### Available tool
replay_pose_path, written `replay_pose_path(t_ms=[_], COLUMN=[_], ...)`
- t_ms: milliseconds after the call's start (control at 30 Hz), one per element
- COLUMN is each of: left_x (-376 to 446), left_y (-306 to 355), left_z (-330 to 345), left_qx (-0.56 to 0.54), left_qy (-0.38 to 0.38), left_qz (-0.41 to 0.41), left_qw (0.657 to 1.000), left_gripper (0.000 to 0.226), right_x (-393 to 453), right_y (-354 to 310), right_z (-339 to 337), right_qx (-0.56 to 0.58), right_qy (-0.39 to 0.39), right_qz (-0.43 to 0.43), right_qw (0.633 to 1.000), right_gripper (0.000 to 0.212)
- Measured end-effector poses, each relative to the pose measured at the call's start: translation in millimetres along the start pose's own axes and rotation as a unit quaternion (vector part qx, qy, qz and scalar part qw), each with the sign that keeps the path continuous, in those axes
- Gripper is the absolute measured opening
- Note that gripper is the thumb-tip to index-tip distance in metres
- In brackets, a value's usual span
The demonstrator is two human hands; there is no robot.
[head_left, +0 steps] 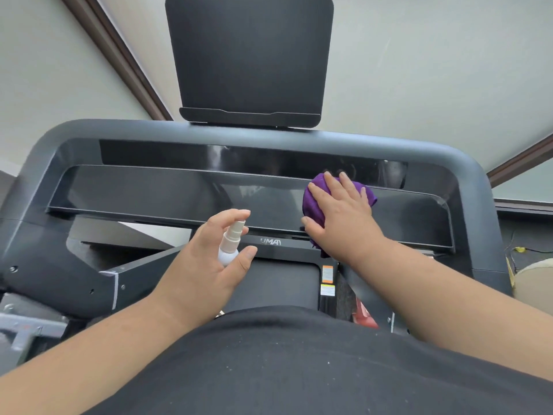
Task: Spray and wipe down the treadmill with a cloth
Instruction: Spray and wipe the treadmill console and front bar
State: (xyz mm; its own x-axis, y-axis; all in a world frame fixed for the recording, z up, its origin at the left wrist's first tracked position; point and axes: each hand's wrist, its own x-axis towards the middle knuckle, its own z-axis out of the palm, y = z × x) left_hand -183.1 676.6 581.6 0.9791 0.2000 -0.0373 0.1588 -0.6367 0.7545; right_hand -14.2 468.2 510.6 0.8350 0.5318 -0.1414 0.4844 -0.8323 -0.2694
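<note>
right hand (341, 217) flat, fingers straight, pressing purple cloth (314, 202) on treadmill console panel (149, 190), right of centre frame. left hand (206, 265) curled round small white spray bottle (229, 244), centre frame, just below panel.

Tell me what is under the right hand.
Under the right hand lies a bunched purple cloth, pressed flat against the treadmill's glossy black console panel. The cloth's edges show around the fingers; its middle and the panel beneath it are covered.
</note>
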Motion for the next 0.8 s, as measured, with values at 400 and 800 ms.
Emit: replay_pose_path(t_ms=[400,800], left_x=[6,-5], left_y=[-22,-48], left_z=[-31,-58], left_qx=[-0.006,-0.032], left_qy=[0.013,0.036], left_qz=[-0.014,-0.029], left_qw=[1.0,0.998], left_gripper=[0.054,0.054], right_x=[57,32], right_y=[-107,-78], right_z=[18,14], right_qx=[-0.053,-0.071], right_qy=[-0.059,-0.016], right_qz=[-0.097,-0.044], right_qw=[0.992,0.996], right_gripper=[0.092,0.108])
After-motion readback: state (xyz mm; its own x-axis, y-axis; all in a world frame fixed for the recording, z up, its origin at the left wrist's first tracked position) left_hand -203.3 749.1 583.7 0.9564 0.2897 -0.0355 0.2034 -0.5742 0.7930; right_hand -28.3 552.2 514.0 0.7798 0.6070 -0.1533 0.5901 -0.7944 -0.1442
